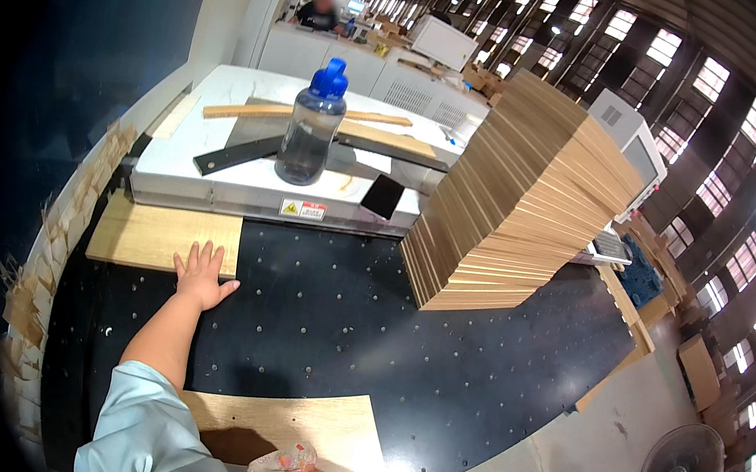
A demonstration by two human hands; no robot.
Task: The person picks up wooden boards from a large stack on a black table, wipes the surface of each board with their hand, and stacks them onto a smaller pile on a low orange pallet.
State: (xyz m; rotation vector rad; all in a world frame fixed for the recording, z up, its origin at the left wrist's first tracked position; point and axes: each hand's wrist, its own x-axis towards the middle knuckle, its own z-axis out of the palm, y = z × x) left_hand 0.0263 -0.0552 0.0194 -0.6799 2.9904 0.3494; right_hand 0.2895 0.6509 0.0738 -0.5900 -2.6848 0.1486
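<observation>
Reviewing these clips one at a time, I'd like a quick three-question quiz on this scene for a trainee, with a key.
1. True or false: the bottle stands upright on the white surface.
2. Over which thing are the fingers of the left hand spread? A) the fan; B) a wood board; C) a black strip.
3. Fill in: in the picture, the tall stack stands on the black table, to the ____ of the bottle.

Key: 1. True. 2. B. 3. right.
</observation>
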